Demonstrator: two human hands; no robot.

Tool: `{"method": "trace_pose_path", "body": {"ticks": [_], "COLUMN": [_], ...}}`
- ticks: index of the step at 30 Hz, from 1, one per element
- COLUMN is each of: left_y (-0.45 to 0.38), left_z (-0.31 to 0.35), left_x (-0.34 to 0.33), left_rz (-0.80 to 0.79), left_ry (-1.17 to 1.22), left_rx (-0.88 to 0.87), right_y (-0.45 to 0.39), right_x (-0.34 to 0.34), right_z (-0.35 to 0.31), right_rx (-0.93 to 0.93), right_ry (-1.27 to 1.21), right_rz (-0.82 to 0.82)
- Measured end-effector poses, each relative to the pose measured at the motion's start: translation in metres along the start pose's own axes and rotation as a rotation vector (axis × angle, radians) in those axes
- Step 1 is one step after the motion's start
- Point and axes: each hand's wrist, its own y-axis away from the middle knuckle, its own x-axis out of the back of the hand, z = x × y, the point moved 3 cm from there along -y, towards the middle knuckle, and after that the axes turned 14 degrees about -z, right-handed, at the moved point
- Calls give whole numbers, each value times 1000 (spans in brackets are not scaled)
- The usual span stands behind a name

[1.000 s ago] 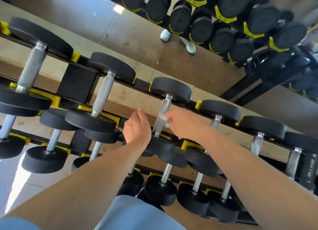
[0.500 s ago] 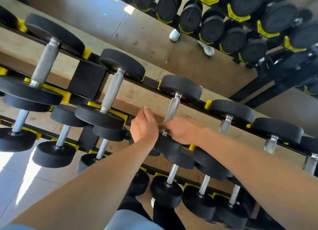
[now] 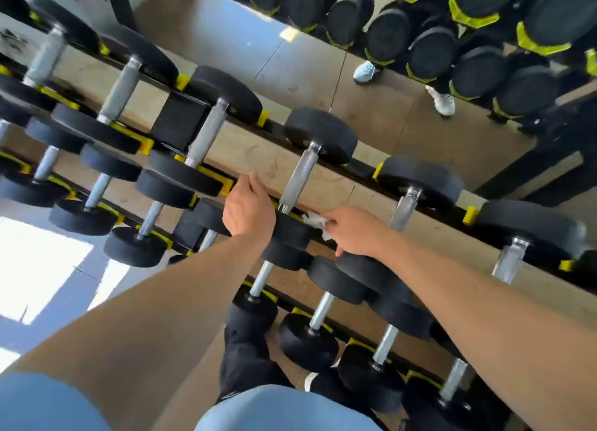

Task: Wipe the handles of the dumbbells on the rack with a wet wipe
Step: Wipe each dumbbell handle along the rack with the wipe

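A crumpled white wet wipe (image 3: 315, 221) sits pinched in the fingers of the right hand (image 3: 352, 233), just beside the near black head of a dumbbell (image 3: 305, 172) on the top tier of the rack (image 3: 361, 169). The wipe lies at the low end of that dumbbell's knurled steel handle (image 3: 298, 175), off the metal itself and against the rubber head. Across the same head from the wipe, the left hand (image 3: 248, 211) rests with its fingers curled over the head's edge and the rail beside it; whether it truly grips the head cannot be told. Both bare forearms reach in from the bottom of the view, below light blue sleeves (image 3: 48, 401). To either side of the hands, more dumbbells lie in a slanting row on yellow saddles (image 3: 470, 214), their handles bare and grey. Below the hands, a second tier (image 3: 319, 314) holds smaller dumbbells with smooth chrome handles. Beyond the top rail a mirror (image 3: 371, 114) shows the wooden floor, a pair of white shoes (image 3: 442, 101) and the backs of further black weights edged in yellow.
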Motion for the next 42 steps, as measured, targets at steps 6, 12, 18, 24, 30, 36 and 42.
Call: {"method": "trace_pose_path", "body": {"ticks": [6, 12, 18, 24, 30, 36, 42], "left_y": [15, 53, 117, 132, 135, 156, 187], "left_z": [-4, 35, 57, 47, 57, 74, 110], "left_x": [-5, -17, -59, -57, -58, -65, -77], "left_rz": [37, -162, -829, -984, -973, -1032, -1176], "left_ry": [-173, -320, 262, 484, 428, 160, -150], "left_rx": [-69, -504, -54, 5, -83, -306, -447], "right_y": [38, 68, 100, 121, 129, 158, 176], "right_x": [-8, -16, -24, -31, -44, -36, -19], "right_z": [12, 41, 57, 57, 65, 89, 107], "right_rx": [121, 73, 31, -22, -86, -151, 225], "right_ry": [-581, -1295, -1258, -1252, -1355, -700, -597], "right_rz": [130, 257, 346, 404, 429, 763, 143]}}
